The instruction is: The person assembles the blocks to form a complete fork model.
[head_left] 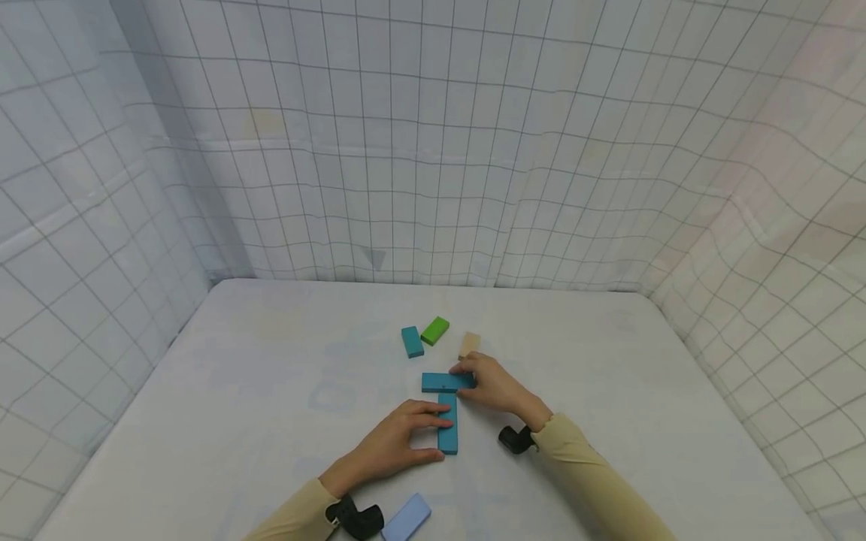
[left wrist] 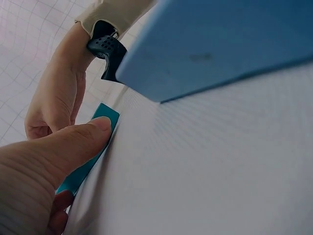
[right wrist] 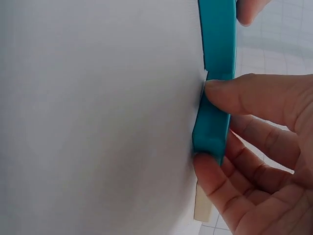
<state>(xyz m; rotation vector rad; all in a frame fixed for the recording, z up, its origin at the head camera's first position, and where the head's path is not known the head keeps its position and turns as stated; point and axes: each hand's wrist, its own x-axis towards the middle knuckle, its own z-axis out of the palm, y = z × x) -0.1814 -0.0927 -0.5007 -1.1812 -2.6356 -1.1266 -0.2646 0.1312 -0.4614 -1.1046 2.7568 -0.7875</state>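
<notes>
Two long teal blocks meet in a T on the table. The crosswise block [head_left: 438, 382] lies at the far end of the lengthwise block [head_left: 448, 442], and they appear to touch. My right hand [head_left: 497, 387] holds the crosswise block by its right part. In the right wrist view its thumb presses the near side of that block [right wrist: 212, 125], with a finger at the end face. My left hand [head_left: 399, 443] grips the lengthwise block, fingers across its top and thumb near its close end. The left wrist view shows that thumb against the teal block [left wrist: 108, 112].
Beyond the T lie a short teal block [head_left: 413, 342], a green block [head_left: 435, 330] and a pale wooden block [head_left: 470, 343]. A light blue block [head_left: 407, 517] sits near my left wrist. Gridded white curtains [head_left: 433, 150] surround the white table [head_left: 271, 361].
</notes>
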